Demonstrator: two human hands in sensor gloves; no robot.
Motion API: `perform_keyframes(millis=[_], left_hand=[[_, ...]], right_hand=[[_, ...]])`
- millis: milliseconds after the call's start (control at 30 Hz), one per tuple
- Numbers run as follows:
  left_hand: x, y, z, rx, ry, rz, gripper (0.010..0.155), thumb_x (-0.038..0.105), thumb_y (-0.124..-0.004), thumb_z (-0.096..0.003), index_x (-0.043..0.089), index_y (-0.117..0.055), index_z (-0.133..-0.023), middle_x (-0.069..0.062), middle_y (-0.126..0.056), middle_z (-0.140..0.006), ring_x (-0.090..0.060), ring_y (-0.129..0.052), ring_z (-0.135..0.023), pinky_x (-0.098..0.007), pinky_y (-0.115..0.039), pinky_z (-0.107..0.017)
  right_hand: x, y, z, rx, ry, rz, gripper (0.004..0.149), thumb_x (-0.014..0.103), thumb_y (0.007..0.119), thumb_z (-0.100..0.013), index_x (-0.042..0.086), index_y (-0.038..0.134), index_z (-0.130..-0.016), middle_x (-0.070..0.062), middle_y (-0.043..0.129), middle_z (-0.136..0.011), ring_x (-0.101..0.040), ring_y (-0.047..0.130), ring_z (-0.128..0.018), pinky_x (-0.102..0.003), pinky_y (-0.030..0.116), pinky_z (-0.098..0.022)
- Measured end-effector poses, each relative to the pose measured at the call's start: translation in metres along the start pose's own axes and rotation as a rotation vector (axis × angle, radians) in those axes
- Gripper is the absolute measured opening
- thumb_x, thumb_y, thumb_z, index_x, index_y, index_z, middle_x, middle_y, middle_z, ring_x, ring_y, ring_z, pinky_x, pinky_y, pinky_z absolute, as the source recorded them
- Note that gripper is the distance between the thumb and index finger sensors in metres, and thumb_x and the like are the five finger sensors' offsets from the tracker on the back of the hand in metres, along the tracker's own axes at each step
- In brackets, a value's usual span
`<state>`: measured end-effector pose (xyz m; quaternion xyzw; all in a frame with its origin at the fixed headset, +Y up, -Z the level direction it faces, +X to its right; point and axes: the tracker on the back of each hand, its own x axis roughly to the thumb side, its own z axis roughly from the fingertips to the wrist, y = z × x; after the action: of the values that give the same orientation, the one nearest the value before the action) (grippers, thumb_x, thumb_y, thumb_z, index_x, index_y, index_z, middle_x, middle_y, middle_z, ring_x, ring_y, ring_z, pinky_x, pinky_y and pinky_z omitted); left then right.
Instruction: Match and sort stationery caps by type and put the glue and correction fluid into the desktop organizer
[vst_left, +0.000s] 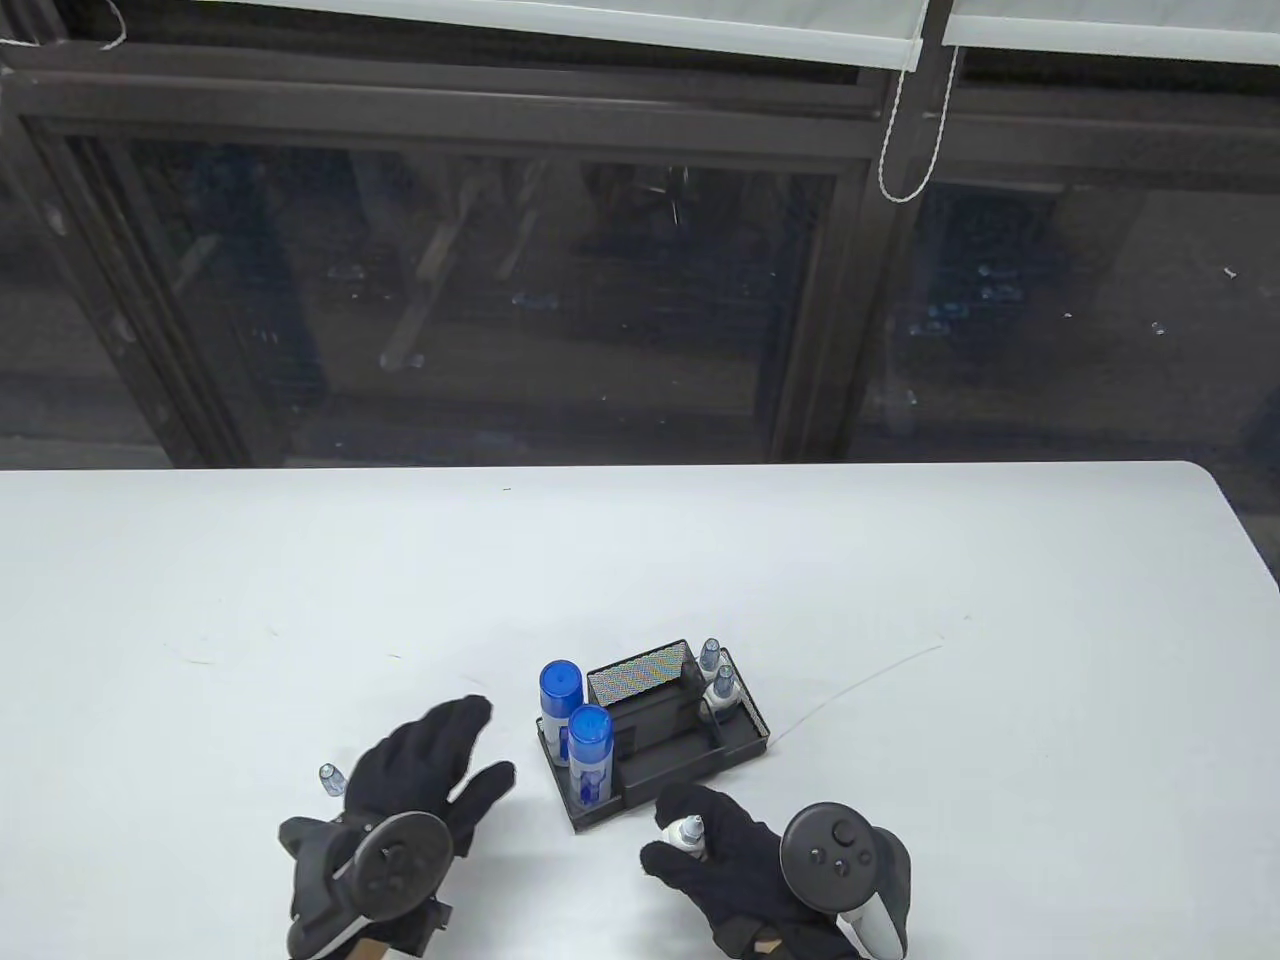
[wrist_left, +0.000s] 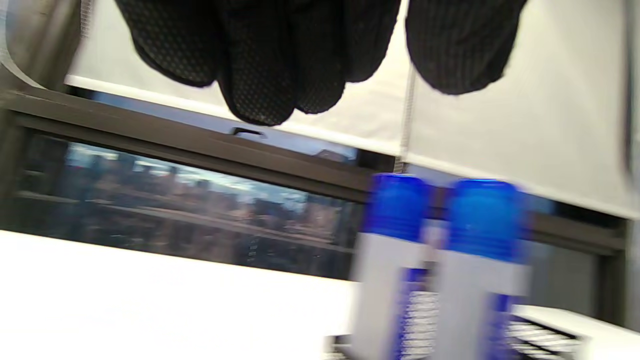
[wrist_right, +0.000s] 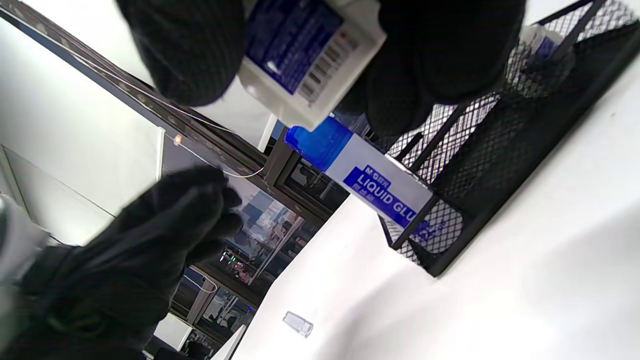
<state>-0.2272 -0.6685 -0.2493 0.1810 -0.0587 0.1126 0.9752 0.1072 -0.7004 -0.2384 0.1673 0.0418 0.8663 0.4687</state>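
right hand (vst_left: 745, 865) grips a barcoded correction fluid bottle (wrist_right: 305, 55); left hand (vst_left: 420, 790) relaxed; glue (wrist_right: 380, 187) reads "liquid glu".

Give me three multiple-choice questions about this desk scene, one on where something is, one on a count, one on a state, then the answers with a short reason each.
1. Where does the small clear cap lie?
A. on the table by the left hand
B. inside the organizer
C. on a glue bottle

2. How many blue-capped liquid glue bottles stand in the organizer?
A. one
B. two
C. four

3. What is the right hand doing?
A. resting flat on the table
B. gripping a correction fluid bottle
C. lifting the organizer

Answers:
1. A: the clear cap sits on the table beside the left hand.
2. B: two liquid glue bottles stand side by side at the left end of the organizer.
3. B: the right hand has its fingers curled round the correction fluid bottle.
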Motion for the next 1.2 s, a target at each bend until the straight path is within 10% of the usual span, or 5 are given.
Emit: perform_keyframes(millis=[300,800,1000,1200], left_hand=[[-0.107,-0.033,-0.003,-0.305,0.427,-0.067,0.074,0.065,-0.072,-0.0515,0.027,-0.058,-0.114,-0.011,-0.07,-0.117,-0.034,-0.085,-0.099,-0.056,-0.07,-0.07],[-0.094,-0.091,-0.002,-0.391,0.339,-0.378,0.051,0.048,-0.073,-0.0566,0.03,-0.071,-0.104,0.0,-0.091,-0.099,-0.022,-0.099,-0.084,-0.049,-0.079,-0.064],[-0.085,-0.082,-0.005,-0.358,0.313,-0.368,0.049,0.046,-0.075,-0.0559,0.03,-0.073,-0.102,0.0,-0.091,-0.098,-0.022,-0.1,-0.082,-0.047,-0.08,-0.063],[-0.03,-0.012,-0.022,-0.084,0.145,0.053,0.049,0.042,-0.073,-0.058,0.029,-0.069,-0.105,-0.001,-0.088,-0.101,-0.022,-0.099,-0.084,-0.047,-0.08,-0.062]], right_hand=[[-0.002,-0.009,0.0,-0.069,-0.011,0.002,0.06,0.04,0.087,-0.045,0.017,0.066,-0.096,-0.015,0.078,-0.092,-0.033,0.088,-0.071,-0.047,0.076,-0.054],[-0.014,-0.009,-0.005,-0.046,0.036,-0.037,0.061,0.04,0.086,-0.045,0.016,0.066,-0.097,-0.016,0.077,-0.093,-0.033,0.088,-0.071,-0.048,0.076,-0.054],[-0.015,-0.008,-0.005,-0.036,0.045,-0.036,0.061,0.039,0.086,-0.045,0.016,0.066,-0.098,-0.016,0.077,-0.093,-0.034,0.087,-0.072,-0.048,0.076,-0.054],[-0.015,-0.007,-0.006,-0.021,0.042,-0.034,0.061,0.039,0.085,-0.046,0.015,0.065,-0.098,-0.017,0.076,-0.094,-0.034,0.087,-0.073,-0.049,0.075,-0.055]])
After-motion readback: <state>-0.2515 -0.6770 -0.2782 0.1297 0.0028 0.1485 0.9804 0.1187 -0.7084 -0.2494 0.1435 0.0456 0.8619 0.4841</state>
